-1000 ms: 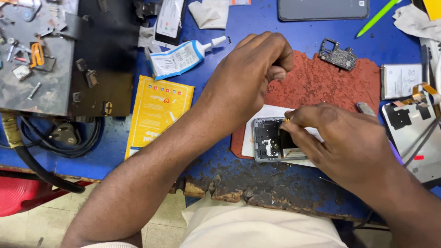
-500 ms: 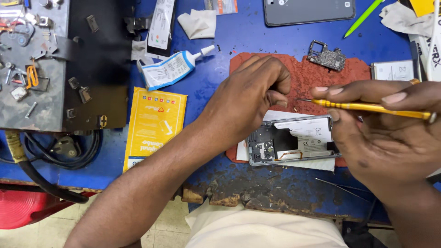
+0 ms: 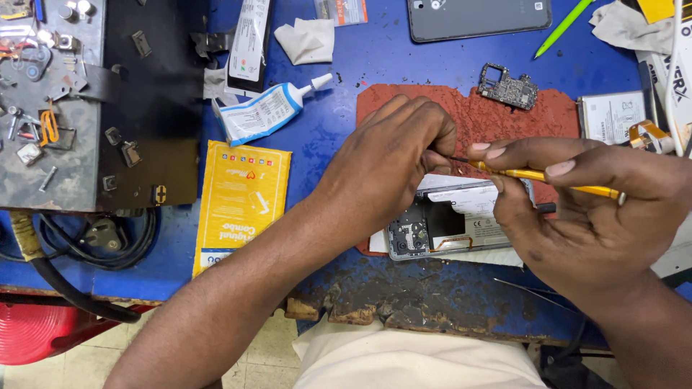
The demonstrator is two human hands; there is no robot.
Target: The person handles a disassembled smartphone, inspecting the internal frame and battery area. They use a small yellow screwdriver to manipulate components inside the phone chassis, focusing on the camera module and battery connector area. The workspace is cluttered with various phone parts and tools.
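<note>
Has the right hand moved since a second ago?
Yes. The right hand lifted off the opened phone and shifted right of it, now holding a yellow screwdriver.

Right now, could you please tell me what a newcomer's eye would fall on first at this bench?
The two hands meeting mid-bench: the right hand holds a slim yellow screwdriver level, and the left hand pinches at its dark tip. Just below them lies an opened grey phone with its back removed, on a rust-red mat. To the left, a bright yellow flat packet lies on the blue tabletop.
</note>
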